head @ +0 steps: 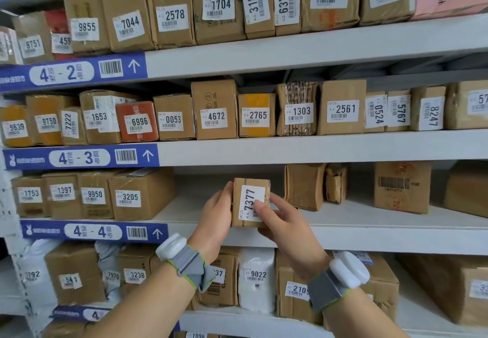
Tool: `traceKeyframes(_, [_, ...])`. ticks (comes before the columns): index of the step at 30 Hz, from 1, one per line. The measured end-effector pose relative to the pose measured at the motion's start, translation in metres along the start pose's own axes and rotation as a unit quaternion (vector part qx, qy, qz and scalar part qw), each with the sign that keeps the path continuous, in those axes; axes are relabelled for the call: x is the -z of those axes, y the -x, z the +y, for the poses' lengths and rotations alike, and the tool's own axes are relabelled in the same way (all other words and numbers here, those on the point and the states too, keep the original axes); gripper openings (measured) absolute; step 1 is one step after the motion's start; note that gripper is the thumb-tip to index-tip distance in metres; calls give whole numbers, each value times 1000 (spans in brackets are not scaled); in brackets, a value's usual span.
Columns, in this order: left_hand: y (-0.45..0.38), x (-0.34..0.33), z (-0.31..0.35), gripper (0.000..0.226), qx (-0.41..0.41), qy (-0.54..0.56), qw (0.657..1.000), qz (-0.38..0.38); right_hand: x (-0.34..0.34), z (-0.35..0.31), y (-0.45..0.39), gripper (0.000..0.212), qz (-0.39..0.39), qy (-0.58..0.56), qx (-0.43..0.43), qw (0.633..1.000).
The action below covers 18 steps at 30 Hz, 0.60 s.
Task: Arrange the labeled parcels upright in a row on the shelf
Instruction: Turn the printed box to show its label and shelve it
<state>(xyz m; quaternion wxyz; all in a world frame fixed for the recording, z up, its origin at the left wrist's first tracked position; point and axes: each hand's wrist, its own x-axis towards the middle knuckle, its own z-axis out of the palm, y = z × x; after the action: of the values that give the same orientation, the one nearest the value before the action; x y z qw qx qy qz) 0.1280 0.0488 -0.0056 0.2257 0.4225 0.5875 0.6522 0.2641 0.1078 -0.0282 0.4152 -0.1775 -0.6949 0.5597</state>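
A small brown parcel labeled 7377 [250, 192] stands upright at the front edge of the shelf marked 4-4 [369, 234]. My left hand [216, 221] grips its left side. My right hand [280, 221] holds its right side, with the thumb pressed on the white label. To the left, a row of labeled parcels ends with box 3205 [137, 197]. A gap of bare shelf lies between box 3205 and the held parcel.
Unlabeled brown parcels [303, 187] and a barcode-printed box [401, 187] sit further back on the right of the same shelf. The shelves above [317, 147] and below are filled with labeled boxes. Both wrists wear grey straps with white devices.
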Motion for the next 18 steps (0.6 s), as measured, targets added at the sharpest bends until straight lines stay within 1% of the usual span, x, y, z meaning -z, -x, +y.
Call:
traceKeyframes(2, [3, 2, 0, 37, -8, 5, 1000, -22, 0, 0, 0, 40, 1, 11, 4, 1000])
traceKeyframes(6, [10, 5, 1, 34, -25, -2, 999, -45, -1, -3, 0, 52, 13, 25, 11, 1000])
traceKeyframes(7, [10, 7, 1, 33, -29, -8, 998, -48, -1, -4, 0, 60, 18, 23, 12, 1000])
traceKeyframes(9, [12, 10, 3, 32, -40, -28, 998, -44, -1, -6, 0, 80, 21, 20, 5, 1000])
traceKeyframes(10, [13, 12, 5, 33, -46, -35, 997, -41, -2, -6, 0, 85, 19, 23, 2, 1000])
traceKeyframes(11, [13, 13, 7, 33, -51, -46, 997, -38, -4, -6, 0, 86, 16, 26, 0, 1000])
traceKeyframes(13, [13, 16, 10, 34, -63, -66, 995, -34, -8, -5, 0, 79, 18, 20, -6, 1000])
traceKeyframes(18, [11, 25, 10, 37, -84, -51, 995, -28, -17, -1, -3, 53, 41, -4, -35, 999])
